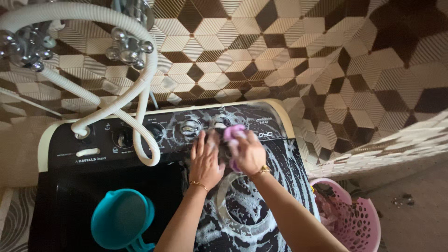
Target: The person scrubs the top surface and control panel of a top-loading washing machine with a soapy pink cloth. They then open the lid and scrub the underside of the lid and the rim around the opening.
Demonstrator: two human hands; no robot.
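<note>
A pink scrub cloth (232, 134), bunched in the right hand (248, 153), sat on the control panel (140, 135) at the back of a soapy black washing machine (261, 210), by the dials. Fingers were curled tight round it. The left hand (205, 161) lay flat, fingers spread, holding nothing, bracing just beside. Judged mid-scrub w/ suds over the lid; next move prob. needs firm rubbing round the knobs. Both forearms reached fwd, wrists bent down. A teal jug (122, 218) sat front left, pink basket (359, 224) to the right.
</note>
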